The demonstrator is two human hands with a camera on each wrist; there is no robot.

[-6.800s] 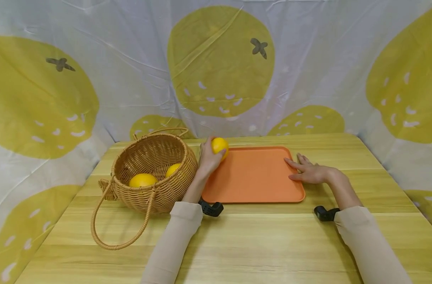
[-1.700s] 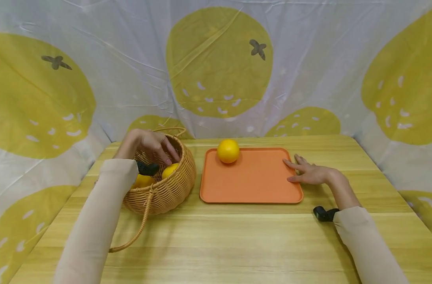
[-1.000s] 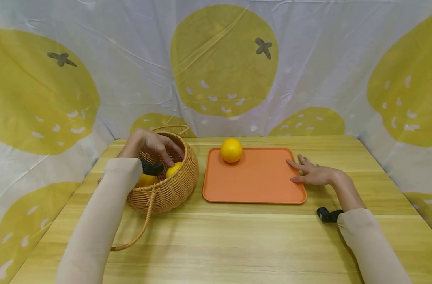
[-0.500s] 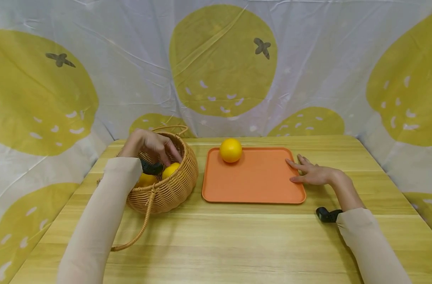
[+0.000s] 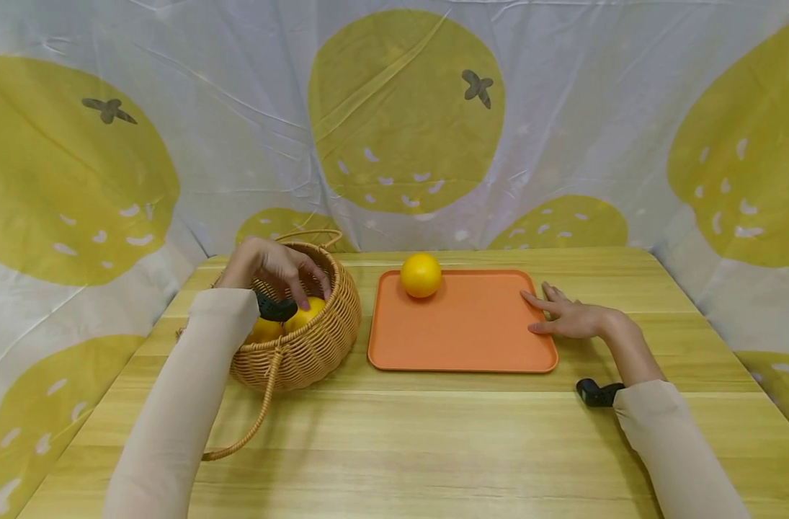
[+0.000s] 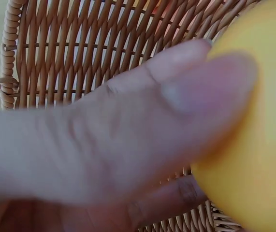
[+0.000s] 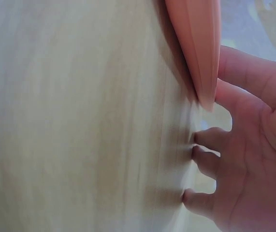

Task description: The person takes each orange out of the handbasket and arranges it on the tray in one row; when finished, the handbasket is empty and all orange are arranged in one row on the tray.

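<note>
My left hand (image 5: 280, 265) reaches down into a wicker basket (image 5: 313, 360) at the left of the table. Its thumb and fingers grip a yellow-orange orange (image 5: 302, 317) inside. The left wrist view shows the thumb pressed on that same orange (image 6: 256, 140), with fingers around its far side. Beside it in the basket lies another orange (image 5: 263, 331), partly hidden by the wrist camera. A third orange (image 5: 421, 275) sits on the orange tray (image 5: 465, 328), near its back left corner. With fingers spread, my right hand (image 5: 572, 318) touches the tray's right edge; other fingertips rest on the table.
The basket's near handle (image 5: 251, 432) hangs down to the tabletop at the front. Its far handle (image 5: 316, 234) stands at the back. A fruit-printed cloth (image 5: 400, 144) hangs behind the wooden table (image 5: 465, 447).
Since the earliest frame, an orange has been let go on the tray and my left hand has gone into the basket. Just now the orange under it shifted slightly left. My right hand stays put.
</note>
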